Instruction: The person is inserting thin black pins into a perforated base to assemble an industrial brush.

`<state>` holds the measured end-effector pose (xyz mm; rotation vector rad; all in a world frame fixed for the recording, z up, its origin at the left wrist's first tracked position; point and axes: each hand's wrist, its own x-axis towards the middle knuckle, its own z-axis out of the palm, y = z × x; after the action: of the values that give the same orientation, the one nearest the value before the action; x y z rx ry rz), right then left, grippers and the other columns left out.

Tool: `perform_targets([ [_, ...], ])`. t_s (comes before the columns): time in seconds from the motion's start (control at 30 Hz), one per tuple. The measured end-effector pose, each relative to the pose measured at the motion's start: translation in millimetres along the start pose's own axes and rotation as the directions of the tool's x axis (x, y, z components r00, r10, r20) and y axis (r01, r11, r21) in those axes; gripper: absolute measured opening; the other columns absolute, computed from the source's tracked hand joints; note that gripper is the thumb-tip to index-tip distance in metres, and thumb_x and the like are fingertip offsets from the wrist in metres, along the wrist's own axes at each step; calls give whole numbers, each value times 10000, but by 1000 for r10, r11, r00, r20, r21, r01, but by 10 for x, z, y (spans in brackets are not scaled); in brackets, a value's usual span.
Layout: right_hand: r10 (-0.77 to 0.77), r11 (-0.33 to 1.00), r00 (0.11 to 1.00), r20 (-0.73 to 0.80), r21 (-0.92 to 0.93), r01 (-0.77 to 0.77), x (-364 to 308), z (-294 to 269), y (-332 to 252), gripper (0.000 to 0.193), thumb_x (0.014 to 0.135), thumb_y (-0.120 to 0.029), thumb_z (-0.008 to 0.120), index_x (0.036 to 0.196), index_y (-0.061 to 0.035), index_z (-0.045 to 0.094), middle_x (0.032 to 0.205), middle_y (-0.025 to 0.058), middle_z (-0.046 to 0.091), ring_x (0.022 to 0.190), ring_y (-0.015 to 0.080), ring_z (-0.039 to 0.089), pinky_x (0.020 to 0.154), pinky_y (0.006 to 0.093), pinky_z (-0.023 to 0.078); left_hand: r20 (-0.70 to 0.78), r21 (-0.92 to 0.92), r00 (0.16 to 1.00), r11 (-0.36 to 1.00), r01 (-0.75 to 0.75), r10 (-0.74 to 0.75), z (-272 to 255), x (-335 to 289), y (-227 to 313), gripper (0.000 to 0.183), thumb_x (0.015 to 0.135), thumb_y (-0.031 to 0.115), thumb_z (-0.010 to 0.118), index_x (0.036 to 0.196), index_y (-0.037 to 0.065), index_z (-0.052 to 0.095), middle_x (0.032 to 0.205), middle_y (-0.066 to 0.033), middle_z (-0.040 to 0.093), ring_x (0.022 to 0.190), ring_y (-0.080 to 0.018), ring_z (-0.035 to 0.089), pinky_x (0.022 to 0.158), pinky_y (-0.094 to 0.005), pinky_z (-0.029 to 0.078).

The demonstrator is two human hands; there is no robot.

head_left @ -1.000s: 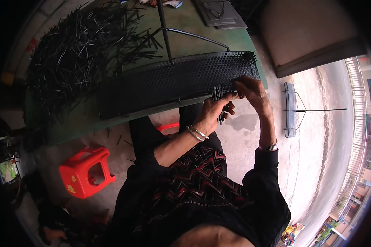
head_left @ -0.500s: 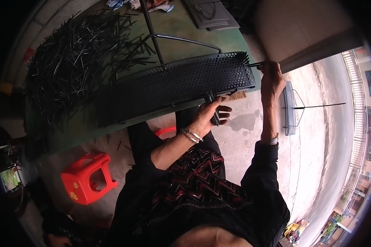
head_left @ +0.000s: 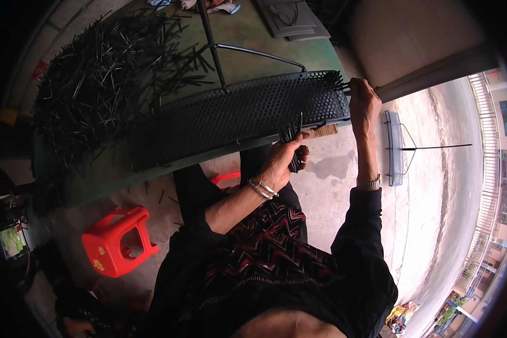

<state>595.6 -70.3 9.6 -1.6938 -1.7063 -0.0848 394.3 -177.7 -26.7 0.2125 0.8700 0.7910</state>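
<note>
Head cam: L hand [head_left: 283, 159] clasps strips [head_left: 290, 133]; R hand [head_left: 366, 106] extended, pinched, contents unclear, by mesh panel [head_left: 248, 115].

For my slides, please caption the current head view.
Left hand holding a bundle of thin black strips beside a long black perforated panel, right hand at its right end.

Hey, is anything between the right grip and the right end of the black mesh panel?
Only the black strips jutting from that end of the panel, toward the right grip. Nothing else visible stands between. The left grip and its bundle are off to the left.
</note>
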Motion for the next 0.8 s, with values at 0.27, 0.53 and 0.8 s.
perform_targets([
  [0.27,-182,983,981,70,12,181,113,21,88,145,794,3,552,887,-53,648,760,83,620,696,217,612,646,302,487,45,-32,999,999,-6,7,33,-36,25,260,934,283,558,1019,37,557,681,-22,527,557,-98,447,484,-244,362],
  [0.53,-242,967,958,151,118,225,187,4,45,155,830,-43,582,946,-84,678,829,115,616,733,255,623,657,324,491,15,-4,999,1000,-29,29,83,-57,5,275,924,287,574,1030,34,572,707,-37,560,556,-100,475,481,-239,384],
  [0.8,-53,991,998,30,-123,56,-7,49,-78,178,882,-136,522,953,-135,685,859,129,617,804,333,617,691,381,486,-10,39,998,997,-68,69,122,-113,62,257,906,284,598,1000,46,627,741,-33,593,585,-100,512,466,-233,400],
])
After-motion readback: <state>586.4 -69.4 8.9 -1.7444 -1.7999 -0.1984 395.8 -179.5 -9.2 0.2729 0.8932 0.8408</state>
